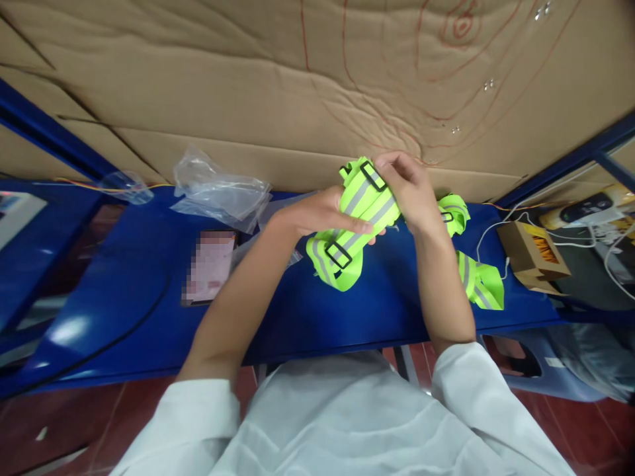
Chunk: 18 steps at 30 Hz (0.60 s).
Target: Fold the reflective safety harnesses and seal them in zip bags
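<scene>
We cannot read the pixelated phone (211,264) at nine o'clock; toward two, the held green strap (366,208) hides part of our left hand (322,213).

Glare on tabletop (69,330), edges seemingly soft

Open room mid-front on the desk (381,320); phone (212,264) blocks left, neon straps (483,284) crowd right, cardboard (208,99) walls the back!
</scene>
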Motion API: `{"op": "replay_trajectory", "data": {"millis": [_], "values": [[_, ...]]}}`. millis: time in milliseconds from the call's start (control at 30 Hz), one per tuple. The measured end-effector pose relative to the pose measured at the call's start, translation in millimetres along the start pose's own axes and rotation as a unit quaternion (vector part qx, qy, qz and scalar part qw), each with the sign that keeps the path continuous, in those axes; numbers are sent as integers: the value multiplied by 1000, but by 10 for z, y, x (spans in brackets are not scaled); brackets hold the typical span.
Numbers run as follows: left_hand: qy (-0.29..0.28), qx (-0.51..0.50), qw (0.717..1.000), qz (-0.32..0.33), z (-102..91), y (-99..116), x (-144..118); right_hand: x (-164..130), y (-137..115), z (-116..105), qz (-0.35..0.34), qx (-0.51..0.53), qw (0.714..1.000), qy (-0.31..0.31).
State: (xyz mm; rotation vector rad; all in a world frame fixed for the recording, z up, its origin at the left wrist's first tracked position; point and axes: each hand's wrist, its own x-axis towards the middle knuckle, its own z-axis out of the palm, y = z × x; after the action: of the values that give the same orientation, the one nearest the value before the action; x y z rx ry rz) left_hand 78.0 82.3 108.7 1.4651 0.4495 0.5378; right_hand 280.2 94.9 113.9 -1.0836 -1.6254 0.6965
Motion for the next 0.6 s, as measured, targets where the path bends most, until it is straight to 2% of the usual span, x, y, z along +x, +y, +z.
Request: {"op": "replay_trajectory", "data": {"millis": [67, 133, 200, 300, 367, 500, 600], "values": [[12, -10, 1000, -3, -3, -28, 27, -1, 3, -16, -48, -64, 997, 8], [15, -13, 1000, -8, 4, -57, 54, -43, -54, -51, -79, -136, 987, -15], [13, 1, 1000, -6, 22, -74, 73, -116, -160, -97, -72, -181, 977, -84], [20, 63, 998, 9, 61, -43, 66, -216, -325, -142, -42, -212, 951, -220], [29, 113, 993, 15, 85, 12, 37, -241, -389, -143, -36, -210, 940, -268], [15, 118, 993, -10, 113, 104, -11, -222, -396, -113, -57, -183, 944, -269], [31, 77, 996, -46, 116, 78, 19, -207, -359, -108, -64, -194, 956, -212]]}}
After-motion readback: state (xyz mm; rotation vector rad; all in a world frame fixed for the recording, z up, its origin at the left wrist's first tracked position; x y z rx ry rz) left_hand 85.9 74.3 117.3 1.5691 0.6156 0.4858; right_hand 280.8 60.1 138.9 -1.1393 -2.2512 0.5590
